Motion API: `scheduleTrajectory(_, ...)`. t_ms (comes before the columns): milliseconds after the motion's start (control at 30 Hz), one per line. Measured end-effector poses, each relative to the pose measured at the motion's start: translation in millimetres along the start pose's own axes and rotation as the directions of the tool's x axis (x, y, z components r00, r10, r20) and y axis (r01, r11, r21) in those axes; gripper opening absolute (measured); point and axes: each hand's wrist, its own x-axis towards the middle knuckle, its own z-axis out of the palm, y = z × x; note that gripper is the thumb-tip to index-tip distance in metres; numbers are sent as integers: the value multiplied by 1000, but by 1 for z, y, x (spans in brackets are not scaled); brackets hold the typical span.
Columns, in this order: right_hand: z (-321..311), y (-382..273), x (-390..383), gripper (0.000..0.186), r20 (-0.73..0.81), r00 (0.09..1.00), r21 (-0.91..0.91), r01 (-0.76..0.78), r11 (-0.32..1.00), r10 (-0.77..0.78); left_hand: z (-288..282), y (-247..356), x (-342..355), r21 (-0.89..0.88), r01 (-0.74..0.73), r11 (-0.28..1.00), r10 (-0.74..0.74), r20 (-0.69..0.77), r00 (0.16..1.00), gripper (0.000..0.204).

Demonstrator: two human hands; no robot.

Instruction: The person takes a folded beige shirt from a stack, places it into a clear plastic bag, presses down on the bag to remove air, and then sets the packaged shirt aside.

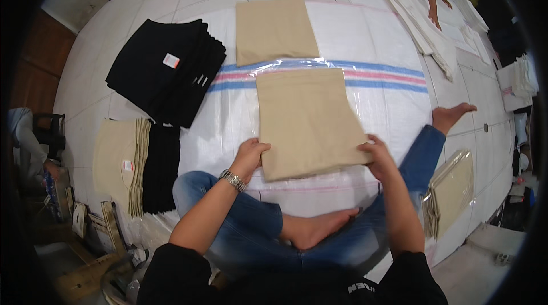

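Note:
A beige folded cloth piece (305, 122) lies flat in front of my crossed legs, its near edge towards me. My left hand (249, 159), with a metal watch on the wrist, pinches its left edge near the lower corner. At the opposite lower corner my right hand (378, 158) grips the cloth between thumb and fingers. Beyond it, a second beige folded piece (275, 31) rests on the white sheet (371, 111) with blue and pink stripes. Clear plastic film (285, 64) shows between the two pieces.
At the left stand a stack of black folded garments (154, 68) with a tag, a beige stack (119, 159) and another black stack (161, 168). Beige pieces in clear plastic (451, 191) lie by my right leg. Other people work at far right and far left.

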Motion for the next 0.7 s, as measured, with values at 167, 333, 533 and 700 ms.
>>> scheduleTrajectory(167, -25, 72, 47, 51, -149, 985, -397, 25, 918, -91, 12, -35, 16, 189, 0, 982, 42, -221, 974, 75)
scheduleTrajectory(333, -21, 33, 113, 32, -130, 947, -611, 156, 776, -293, 17, 0, 76, 289, -157, 944, 245, -298, 922, 72)
scheduleTrajectory(533, 28, -35, 168, 31, -185, 885, -793, 122, 597, -426, 9, 61, 143, 382, -172, 908, 294, -287, 912, 51)
scheduleTrajectory(700, 75, -38, 141, 24, -33, 413, -859, 454, 237, -910, 16, 64, 152, 480, -224, 848, 414, -336, 846, 38)
